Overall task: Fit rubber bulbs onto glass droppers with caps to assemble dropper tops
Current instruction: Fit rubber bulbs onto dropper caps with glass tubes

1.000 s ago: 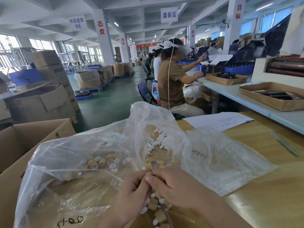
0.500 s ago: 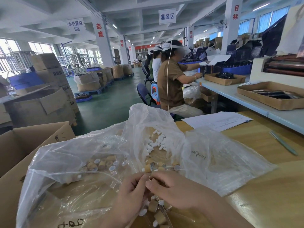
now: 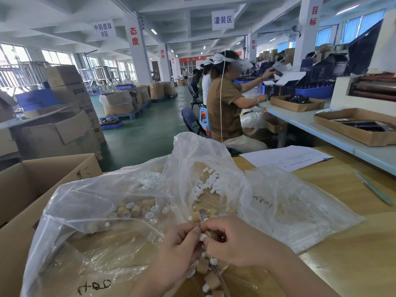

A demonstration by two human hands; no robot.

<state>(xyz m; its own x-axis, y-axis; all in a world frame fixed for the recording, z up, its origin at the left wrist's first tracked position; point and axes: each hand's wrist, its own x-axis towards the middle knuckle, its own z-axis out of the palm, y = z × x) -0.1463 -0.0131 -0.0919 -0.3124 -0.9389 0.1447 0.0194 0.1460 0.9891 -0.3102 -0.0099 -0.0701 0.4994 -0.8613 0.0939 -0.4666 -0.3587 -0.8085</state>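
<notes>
Okay, left hand [image 3: 177,254] and right hand [image 3: 233,243] are together low centre, fingertips touching over the open bags. Left thumb and forefinger pinch a white bulb [image 3: 202,237]. Right fingers curl round a tan cap [image 3: 209,233] just beside it, with bulb and cap touching. Bulb end points to the left hand and cap to the right, so the long axis runs roughly left-right. The glass tube is hidden in the right hand, so its line can't be told. Versus a second ago, the hands were already joined at about the same spot but the fingertips covered the piece. Now bulb and cap show between them, and the right fingers look more curled. Just below the hands lie finished droppers [image 3: 211,280], tan caps with white bulbs, tubes running toward the bottom edge. Just beyond the fingertips another dropper [image 3: 196,217] lies crosswise, bulb end left. Further out, loose bulbs [image 3: 206,185] are piled in a clear bag [image 3: 300,211], and loose caps [image 3: 137,209] sit in a second bag [image 3: 85,200] to the left. The bags sit on a wooden table [image 3: 353,264], with a cardboard box [image 3: 32,185] at its left edge. A paper sheet [image 3: 285,157] and a pen [image 3: 374,190] lie far right on the table. Other workers [image 3: 225,108] sit at the next bench [image 3: 300,118].
</notes>
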